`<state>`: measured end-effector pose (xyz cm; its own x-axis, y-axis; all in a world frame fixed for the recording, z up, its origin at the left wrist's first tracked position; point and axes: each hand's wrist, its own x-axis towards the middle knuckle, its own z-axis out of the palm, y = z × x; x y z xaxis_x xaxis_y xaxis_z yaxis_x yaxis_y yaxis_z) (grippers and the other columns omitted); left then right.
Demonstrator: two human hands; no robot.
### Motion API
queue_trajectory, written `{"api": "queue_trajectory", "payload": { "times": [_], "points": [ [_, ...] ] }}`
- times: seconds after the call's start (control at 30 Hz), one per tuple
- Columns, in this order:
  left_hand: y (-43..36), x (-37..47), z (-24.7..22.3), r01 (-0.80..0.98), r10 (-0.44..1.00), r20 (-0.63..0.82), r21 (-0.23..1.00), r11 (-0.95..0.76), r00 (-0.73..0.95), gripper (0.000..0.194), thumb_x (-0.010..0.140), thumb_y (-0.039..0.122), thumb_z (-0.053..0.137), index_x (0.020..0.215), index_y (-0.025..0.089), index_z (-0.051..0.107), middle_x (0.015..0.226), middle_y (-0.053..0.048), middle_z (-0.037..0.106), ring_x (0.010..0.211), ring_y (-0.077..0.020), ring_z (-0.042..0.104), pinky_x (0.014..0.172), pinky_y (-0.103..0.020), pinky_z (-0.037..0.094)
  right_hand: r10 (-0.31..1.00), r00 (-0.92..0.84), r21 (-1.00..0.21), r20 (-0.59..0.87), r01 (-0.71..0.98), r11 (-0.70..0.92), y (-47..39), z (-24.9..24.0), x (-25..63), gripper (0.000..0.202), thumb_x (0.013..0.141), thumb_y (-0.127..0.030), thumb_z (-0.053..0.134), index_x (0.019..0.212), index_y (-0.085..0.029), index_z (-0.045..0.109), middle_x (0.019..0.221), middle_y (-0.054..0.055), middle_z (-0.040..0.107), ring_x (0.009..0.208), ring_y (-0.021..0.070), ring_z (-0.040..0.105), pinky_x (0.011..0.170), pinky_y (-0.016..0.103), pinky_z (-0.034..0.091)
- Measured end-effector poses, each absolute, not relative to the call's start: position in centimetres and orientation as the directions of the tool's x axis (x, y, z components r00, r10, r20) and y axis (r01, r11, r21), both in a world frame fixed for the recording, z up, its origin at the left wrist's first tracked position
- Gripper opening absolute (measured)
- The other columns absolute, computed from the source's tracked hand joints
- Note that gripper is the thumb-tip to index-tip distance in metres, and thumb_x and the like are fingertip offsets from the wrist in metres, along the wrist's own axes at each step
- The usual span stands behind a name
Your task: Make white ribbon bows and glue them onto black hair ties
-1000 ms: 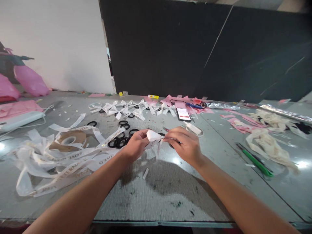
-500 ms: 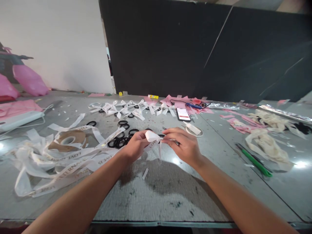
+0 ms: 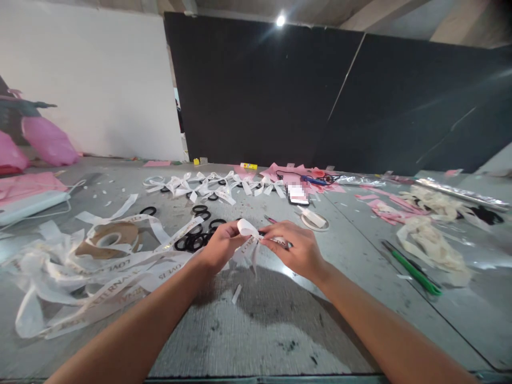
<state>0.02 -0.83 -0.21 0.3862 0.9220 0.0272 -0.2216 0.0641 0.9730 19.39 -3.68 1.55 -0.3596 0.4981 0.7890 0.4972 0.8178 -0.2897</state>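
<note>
A white printed ribbon (image 3: 247,228) is looped between my hands above the middle of the table, its tail hanging down. My left hand (image 3: 224,241) pinches the loop from the left. With thumb and fingers together, my right hand (image 3: 295,244) grips the ribbon's other side; a printed stretch shows by its fingers. Something dark, possibly a black hair tie, sits at the knot, mostly hidden by my fingers. Several black hair ties (image 3: 196,242) lie in a pile just left of my left hand. Long printed ribbon strips (image 3: 120,261) spread over the table's left side, around a cardboard spool (image 3: 134,234).
Finished-looking white bows (image 3: 208,186) line the back. Behind my right hand are a phone (image 3: 298,194) and a white ribbon roll (image 3: 320,220). A green-handled tool (image 3: 418,272) lies right, near cream fabric (image 3: 436,250). A dark panel (image 3: 260,96) stands behind the table.
The view has tilted up slightly. Both hands keep hold of the ribbon; more of its printed length now shows at my right fingers, and the hanging tail has shifted a little left.
</note>
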Motion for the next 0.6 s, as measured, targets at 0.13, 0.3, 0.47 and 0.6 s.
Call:
{"api": "queue_trajectory", "payload": {
  "times": [0.13, 0.3, 0.47, 0.6],
  "points": [
    [-1.1, 0.1, 0.2, -0.218, 0.925, 0.038, 0.975, 0.05, 0.379, 0.017, 0.068, 0.029, 0.075, 0.074, 0.015, 0.068, 0.065, -0.001, 0.063, 0.056, -0.0112, 0.051, 0.055, -0.023, 0.036, 0.502, -0.329, -0.319, 0.8, 0.475, 0.82, -3.7, 1.6, 19.4, 0.007, 0.087, -0.016, 0.067, 0.088, -0.023, 0.066, 0.099, 0.007, 0.075, 0.091, 0.0201, 0.072, 0.081, 0.039, 0.058],
    [-1.0, 0.1, -0.2, -0.216, 0.917, 0.023, 0.974, 0.069, 0.398, 0.022, 0.065, 0.032, 0.077, 0.073, 0.015, 0.066, 0.062, 0.001, 0.059, 0.052, -0.0098, 0.048, 0.052, -0.023, 0.035, 0.528, -0.319, -0.356, 0.787, 0.465, 0.811, -3.6, 1.7, 19.2, 0.007, 0.087, -0.015, 0.067, 0.087, -0.022, 0.067, 0.094, 0.006, 0.075, 0.088, 0.0189, 0.072, 0.08, 0.036, 0.059],
    [-0.6, 0.1, -0.9, -0.23, 0.918, 0.036, 0.971, 0.061, 0.396, 0.019, 0.063, 0.027, 0.076, 0.075, 0.016, 0.065, 0.062, 0.002, 0.057, 0.052, -0.0094, 0.047, 0.052, -0.022, 0.034, 0.537, -0.313, -0.372, 0.783, 0.456, 0.809, -3.6, 1.6, 19.2, 0.008, 0.086, -0.016, 0.068, 0.086, -0.023, 0.066, 0.093, 0.005, 0.076, 0.086, 0.0182, 0.072, 0.082, 0.038, 0.058],
    [-0.4, 0.1, -1.0, -0.238, 0.924, 0.047, 0.97, 0.049, 0.379, 0.02, 0.061, 0.025, 0.075, 0.077, 0.017, 0.066, 0.064, 0.001, 0.058, 0.055, -0.0103, 0.047, 0.052, -0.022, 0.033, 0.536, -0.306, -0.38, 0.787, 0.444, 0.812, -3.7, 1.6, 19.2, 0.007, 0.087, -0.017, 0.068, 0.086, -0.023, 0.066, 0.094, 0.005, 0.075, 0.087, 0.018, 0.072, 0.081, 0.038, 0.059]
  ]
}}
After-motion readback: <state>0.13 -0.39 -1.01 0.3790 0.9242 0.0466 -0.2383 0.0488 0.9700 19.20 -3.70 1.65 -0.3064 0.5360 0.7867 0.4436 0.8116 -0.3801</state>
